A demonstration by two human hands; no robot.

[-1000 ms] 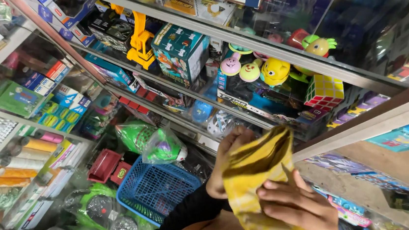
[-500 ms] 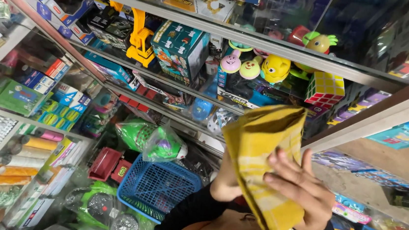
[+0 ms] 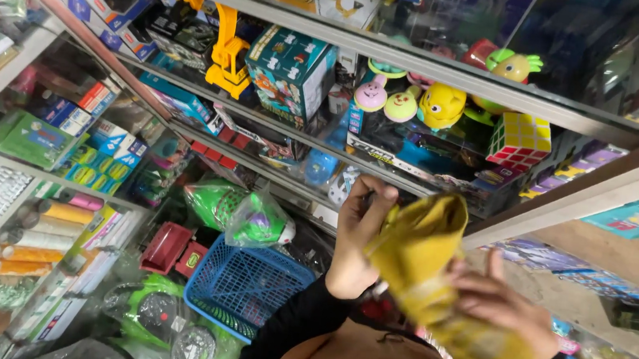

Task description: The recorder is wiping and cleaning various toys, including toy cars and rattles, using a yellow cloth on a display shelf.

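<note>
My left hand point(image 3: 357, 237) grips the upper left edge of a yellow cloth point(image 3: 434, 282), thumb up against the fold. Around the cloth's lower right part my right hand point(image 3: 505, 307) wraps, fingers spread over it. The cloth is bunched and blurred, held in front of a glass display case point(image 3: 452, 75) full of toys. Both arms wear dark sleeves. Nearest behind the cloth are a colour cube puzzle point(image 3: 519, 139) and yellow and pink round toys point(image 3: 422, 104) on a glass shelf.
A blue plastic basket point(image 3: 245, 285) stands below left of my hands, next to red boxes point(image 3: 171, 247) and bagged green toys point(image 3: 243, 215). A teal toy box point(image 3: 290, 69) and yellow toy point(image 3: 226, 52) sit on the shelf. Stationery and small boxes point(image 3: 45, 140) fill the left shelves.
The cloth has been gathered from a flat spread sheet into a bunched roll. My left hand moved up to its top edge; my right hand slid lower right.
</note>
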